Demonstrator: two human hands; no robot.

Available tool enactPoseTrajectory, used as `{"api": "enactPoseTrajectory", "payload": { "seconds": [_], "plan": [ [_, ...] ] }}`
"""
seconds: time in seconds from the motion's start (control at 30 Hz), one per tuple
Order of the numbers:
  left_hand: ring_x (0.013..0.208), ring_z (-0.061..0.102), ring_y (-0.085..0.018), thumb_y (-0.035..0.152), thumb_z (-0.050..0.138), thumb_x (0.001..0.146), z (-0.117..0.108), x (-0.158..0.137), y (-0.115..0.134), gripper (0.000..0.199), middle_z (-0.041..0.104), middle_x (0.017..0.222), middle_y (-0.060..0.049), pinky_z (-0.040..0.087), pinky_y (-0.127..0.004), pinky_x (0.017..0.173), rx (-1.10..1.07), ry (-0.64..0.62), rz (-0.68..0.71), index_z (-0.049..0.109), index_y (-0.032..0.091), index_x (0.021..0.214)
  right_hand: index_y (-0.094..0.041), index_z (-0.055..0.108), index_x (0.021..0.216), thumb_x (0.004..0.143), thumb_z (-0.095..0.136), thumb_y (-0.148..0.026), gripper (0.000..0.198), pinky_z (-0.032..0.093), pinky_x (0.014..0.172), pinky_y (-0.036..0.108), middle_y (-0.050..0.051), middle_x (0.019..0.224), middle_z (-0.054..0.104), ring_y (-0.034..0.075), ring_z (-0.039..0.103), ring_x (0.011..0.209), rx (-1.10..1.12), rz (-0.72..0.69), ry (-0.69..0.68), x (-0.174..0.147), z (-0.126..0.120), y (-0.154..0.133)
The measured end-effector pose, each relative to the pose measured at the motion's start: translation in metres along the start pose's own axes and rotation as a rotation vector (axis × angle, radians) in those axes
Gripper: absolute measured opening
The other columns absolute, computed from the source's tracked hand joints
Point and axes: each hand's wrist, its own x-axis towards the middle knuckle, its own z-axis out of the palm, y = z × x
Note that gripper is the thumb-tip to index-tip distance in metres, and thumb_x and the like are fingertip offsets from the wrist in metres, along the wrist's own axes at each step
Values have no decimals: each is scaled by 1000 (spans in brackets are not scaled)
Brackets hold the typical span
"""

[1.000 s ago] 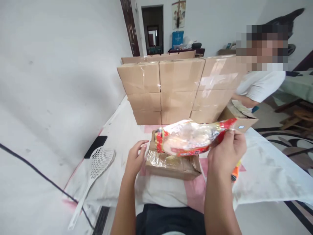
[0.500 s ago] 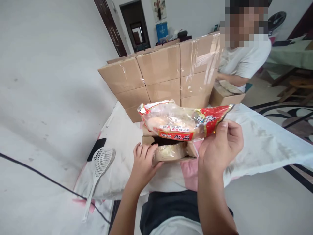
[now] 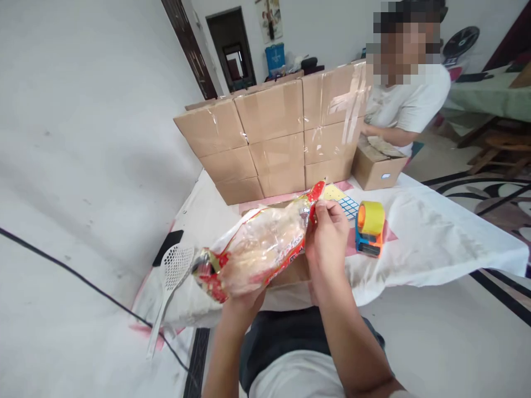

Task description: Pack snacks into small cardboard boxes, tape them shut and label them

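Observation:
A clear and red plastic food bag [image 3: 265, 243] with pale, lumpy food inside hangs slantwise over the table. My right hand [image 3: 327, 232] pinches its upper right end between thumb and fingers. Under its lower left part, my left hand [image 3: 244, 304] supports the bag; the fingers are mostly hidden behind it. Below the bag sits a small cardboard box [image 3: 292, 273], largely covered from view.
A wall of taped cardboard boxes [image 3: 274, 132] stands at the back of the cloth-covered table [image 3: 427, 237]. A tape dispenser [image 3: 369, 229] lies right, a white skimmer [image 3: 172, 271] left. Behind at right, a person [image 3: 415, 105] has a hand by another box [image 3: 377, 166].
The bag has swung down and left, its left end now lower and nearer me. My left hand has left the small box and gone under the bag. The tape dispenser has come into view.

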Motion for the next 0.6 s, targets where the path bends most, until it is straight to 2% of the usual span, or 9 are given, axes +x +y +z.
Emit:
{"api": "enactPoseTrajectory", "payload": {
  "seconds": [0.1, 0.17, 0.3, 0.4, 0.5, 0.6],
  "plan": [
    [99, 70, -27, 26, 66, 85, -3, 3, 8, 17, 78, 93, -5, 53, -43, 93, 264, -43, 339, 79, 35, 90, -22, 53, 79, 86, 65, -34, 18, 46, 67, 27, -3, 76, 54, 13, 52, 67, -106, -134, 68, 17, -16, -2],
    [92, 67, -25, 22, 64, 87, -7, 7, 15, 19, 78, 94, -5, 50, -41, 82, 370, -50, 463, 78, 31, 96, -22, 54, 82, 89, 62, -35, 17, 47, 70, 29, -1, 79, 55, 14, 54, 70, -205, -248, 132, 26, -27, -5],
    [92, 59, -26, 25, 67, 87, -19, 18, 29, 28, 78, 107, -5, 40, -41, 77, 522, -98, 496, 74, 29, 114, -22, 54, 84, 93, 58, -36, 17, 48, 75, 32, 0, 81, 56, 16, 57, 75, -365, -431, 243, 38, -42, -9],
    [97, 58, -26, 30, 68, 88, -26, 25, 35, 36, 75, 121, -5, 38, -42, 80, 547, -180, 503, 69, 28, 124, -22, 55, 84, 94, 57, -34, 17, 47, 77, 32, 0, 82, 56, 17, 57, 77, -416, -530, 309, 42, -45, -11],
    [102, 58, -27, 38, 69, 88, -28, 28, 35, 43, 72, 126, -6, 39, -41, 83, 543, -239, 483, 66, 26, 130, -21, 56, 84, 94, 57, -30, 14, 46, 75, 31, 0, 82, 56, 16, 55, 76, -439, -533, 280, 39, -42, -12],
    [104, 57, -27, 35, 69, 88, -27, 28, 32, 43, 72, 126, -7, 41, -42, 86, 538, -234, 485, 66, 25, 130, -21, 57, 84, 94, 57, -30, 14, 46, 75, 30, 0, 82, 57, 16, 55, 77, -440, -519, 198, 31, -36, -12]
  ]
}}
